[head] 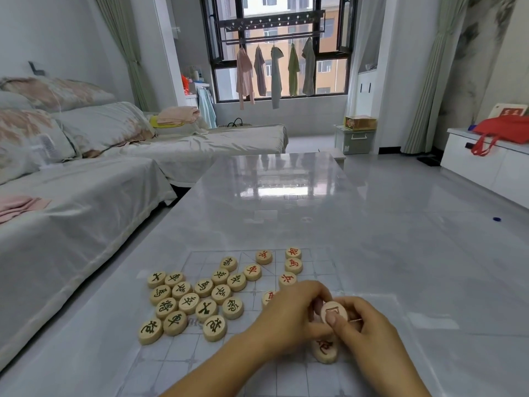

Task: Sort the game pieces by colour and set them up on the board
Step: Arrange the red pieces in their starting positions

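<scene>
Both forearms come in from the bottom edge and meet over the board (pixel 200 356). The left hand (pixel 289 310) and right hand (pixel 363 325) pinch together one red-marked piece (pixel 333 310), tilted upward. The black-marked pieces (pixel 189 303) lie grouped at the left.

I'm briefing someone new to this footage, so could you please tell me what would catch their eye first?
First, the two hands meeting low in the middle: the right hand and left hand pinch a round wooden game piece with red lettering between them. Left of them, a cluster of round wooden pieces with black characters lies across the edge of the translucent gridded board sheet, while red-lettered wooden discs lie scattered beyond the hands.
</scene>
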